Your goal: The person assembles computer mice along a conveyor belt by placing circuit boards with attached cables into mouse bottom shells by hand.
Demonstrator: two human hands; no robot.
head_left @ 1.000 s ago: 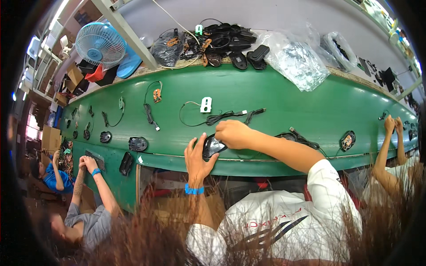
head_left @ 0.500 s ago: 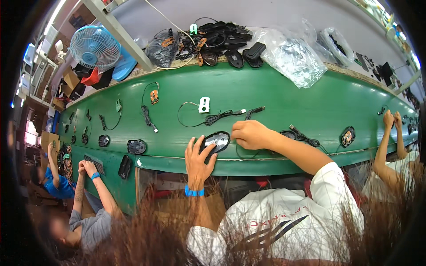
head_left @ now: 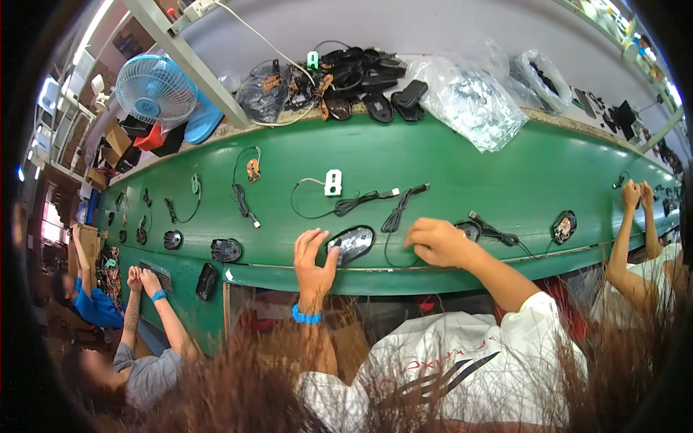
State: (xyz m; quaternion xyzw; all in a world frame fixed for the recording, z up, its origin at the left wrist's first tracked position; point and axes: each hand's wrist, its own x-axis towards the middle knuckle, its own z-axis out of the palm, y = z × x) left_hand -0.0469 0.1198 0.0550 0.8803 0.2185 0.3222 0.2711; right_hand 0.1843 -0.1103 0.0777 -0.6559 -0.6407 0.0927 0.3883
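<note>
A black oval mouse shell (head_left: 354, 244) lies hollow side up near the belt's front edge, its inside grey and shiny. My left hand (head_left: 313, 265) is at its left end, fingers raised and spread, thumb at the shell's rim. To the right of the shell, my right hand (head_left: 437, 242) is low over the belt with loosely bent fingers and nothing visible in them. A thin black cable runs from a tied bundle (head_left: 394, 215) down past its fingertips. Another dark mouse part (head_left: 469, 230) is partly hidden behind that hand.
Farther back on the green belt (head_left: 303, 148) lies a white plate (head_left: 333, 182) wired to a cable. More mouse parts and cables line both sides. Black shells (head_left: 361, 68) and a clear bag (head_left: 473, 101) sit on the back ledge. Co-workers' hands (head_left: 144, 280) are at left and right.
My right hand has moved right, away from the shell's right end. My left hand has drawn back from inside the shell to its left rim.
</note>
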